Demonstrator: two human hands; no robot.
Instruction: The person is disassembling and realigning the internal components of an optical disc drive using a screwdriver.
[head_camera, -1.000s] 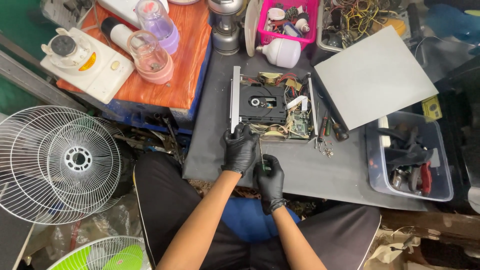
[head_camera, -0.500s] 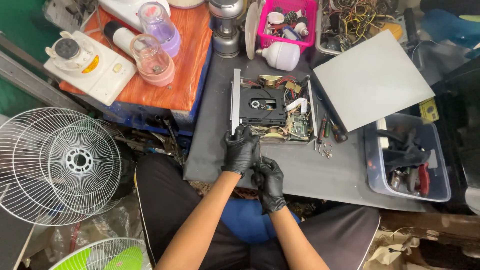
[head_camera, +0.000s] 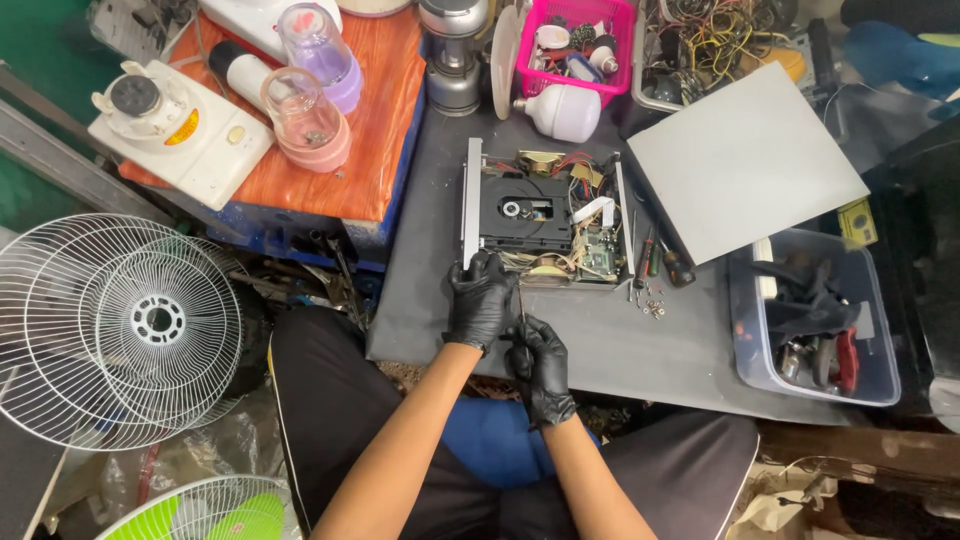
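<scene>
An opened disc player with a black drive and bare circuit boards (head_camera: 545, 218) lies on the dark grey worktable (head_camera: 620, 340), in front of the person. The left hand in a black glove (head_camera: 478, 298) rests half curled on the near left corner of the player, fingers touching its silver front panel. The right hand, also black-gloved (head_camera: 540, 360), is closed around a thin screwdriver (head_camera: 521, 305) pointing up toward the player's near edge. 1 grey flat cover plate (head_camera: 745, 160) lies to the right.
</scene>
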